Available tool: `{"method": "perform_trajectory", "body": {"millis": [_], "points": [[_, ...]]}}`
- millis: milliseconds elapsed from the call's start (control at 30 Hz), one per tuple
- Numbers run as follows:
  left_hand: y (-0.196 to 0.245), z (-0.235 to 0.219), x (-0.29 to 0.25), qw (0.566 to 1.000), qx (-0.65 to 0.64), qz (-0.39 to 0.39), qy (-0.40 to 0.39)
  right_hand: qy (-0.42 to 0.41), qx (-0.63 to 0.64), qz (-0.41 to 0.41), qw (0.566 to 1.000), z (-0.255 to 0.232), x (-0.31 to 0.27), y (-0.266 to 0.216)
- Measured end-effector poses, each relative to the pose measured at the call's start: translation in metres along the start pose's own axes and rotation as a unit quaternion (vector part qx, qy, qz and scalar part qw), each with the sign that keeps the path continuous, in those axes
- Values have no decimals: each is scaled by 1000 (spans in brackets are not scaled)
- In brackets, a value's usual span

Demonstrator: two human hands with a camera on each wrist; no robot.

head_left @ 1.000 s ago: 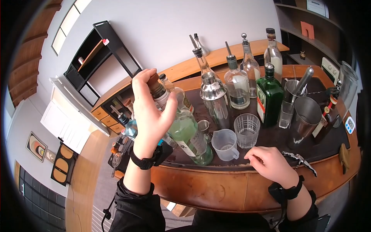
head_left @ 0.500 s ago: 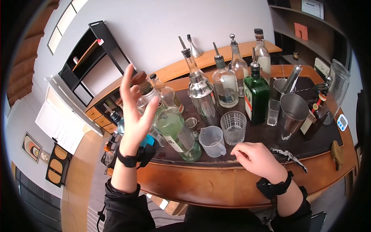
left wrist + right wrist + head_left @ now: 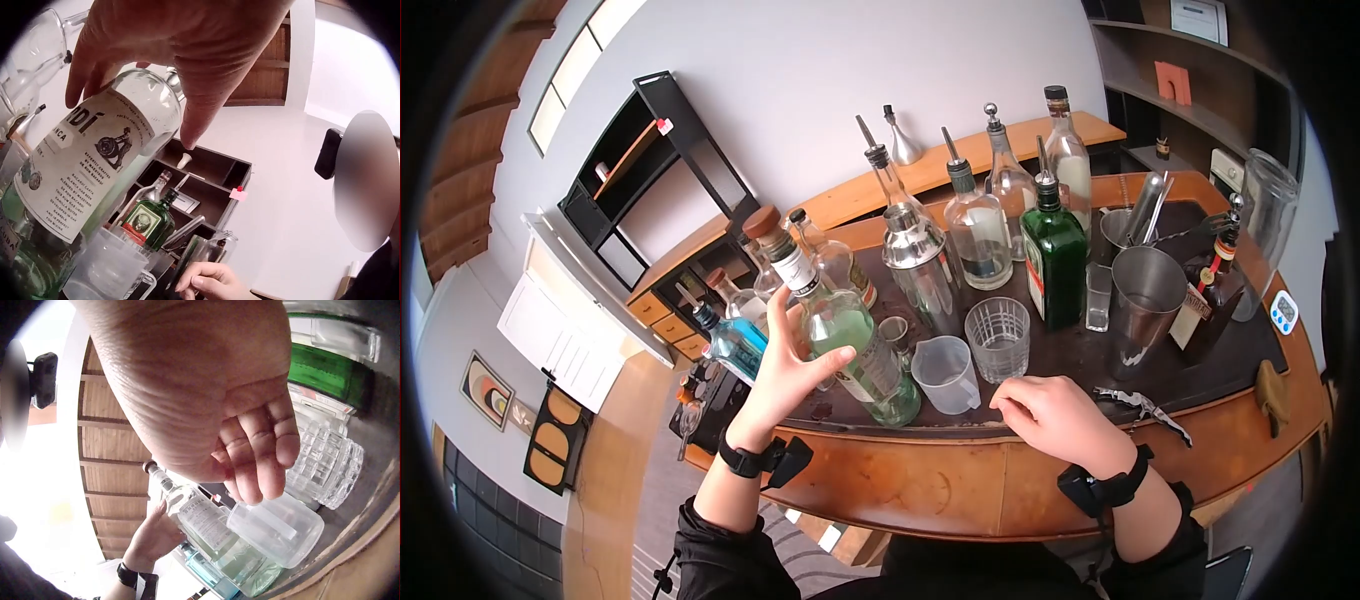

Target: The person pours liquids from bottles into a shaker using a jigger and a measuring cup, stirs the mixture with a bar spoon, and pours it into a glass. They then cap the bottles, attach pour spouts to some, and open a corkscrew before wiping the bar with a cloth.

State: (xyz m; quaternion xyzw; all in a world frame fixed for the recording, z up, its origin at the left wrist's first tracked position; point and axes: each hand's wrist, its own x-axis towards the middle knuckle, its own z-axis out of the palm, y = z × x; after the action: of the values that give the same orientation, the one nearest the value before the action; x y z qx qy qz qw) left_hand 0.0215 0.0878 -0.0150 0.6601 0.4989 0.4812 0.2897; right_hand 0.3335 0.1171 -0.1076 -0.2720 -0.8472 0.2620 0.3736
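Note:
A tall rum bottle (image 3: pixel 850 345) with a white label, greenish in look, stands at the left front of the table, topped by a brown stopper. My left hand (image 3: pixel 782 380) is around its upper body, thumb in front and fingers on the far side; in the left wrist view the thumb runs straight down beside the glass. A plastic measuring jug (image 3: pixel 946 375) stands right of the bottle, with a cut-glass tumbler (image 3: pixel 998 340) behind it. My right hand (image 3: pixel 1060 420) rests at the table's front edge beside the jug, fingers loosely curled and holding nothing.
Behind the bottle are a metal cocktail shaker (image 3: pixel 920 265), a small jigger (image 3: pixel 895 335) and several spouted bottles. A green bottle (image 3: pixel 1055 250), a metal mixing tin (image 3: pixel 1148 300) and a corkscrew (image 3: pixel 1145 408) are on the right. A blue bottle (image 3: pixel 735 340) stands at the far left.
My left hand has come down from beside the rum bottle's stopper to its upper body, with the thumb now across the front. My right hand stays at the table edge.

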Motion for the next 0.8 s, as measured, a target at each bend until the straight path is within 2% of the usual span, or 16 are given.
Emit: {"method": "perform_trajectory", "body": {"millis": [100, 200, 267, 400, 467, 533, 600, 700, 800], "points": [[-10, 3, 2, 999, 46, -7, -5, -1, -4, 1, 1000, 0, 0, 0], [-15, 7, 1, 998, 50, 0, 32, -3, -4, 6, 1000, 0, 0, 1], [-17, 8, -2, 989, 129, 33, 69, 4, -10, -3, 1000, 0, 0, 1], [10, 4, -19, 975, 154, 82, 135, 2, -11, 7, 1000, -1, -1, 3], [25, -17, -16, 968, 147, 125, 163, 1, -21, 3, 1000, 0, -1, 1], [48, -32, -8, 968, 77, 149, 185, -1, -18, 3, 1000, 1, -2, 2], [65, -48, 8, 956, 39, 205, 209, 2, -27, 0, 1000, 0, -1, 1], [76, -61, 35, 926, 120, 255, 252, 1, -25, -1, 1000, 0, -1, 0], [66, -49, 61, 926, 117, 239, 269, 0, -17, -1, 1000, 0, -2, 3]]}}
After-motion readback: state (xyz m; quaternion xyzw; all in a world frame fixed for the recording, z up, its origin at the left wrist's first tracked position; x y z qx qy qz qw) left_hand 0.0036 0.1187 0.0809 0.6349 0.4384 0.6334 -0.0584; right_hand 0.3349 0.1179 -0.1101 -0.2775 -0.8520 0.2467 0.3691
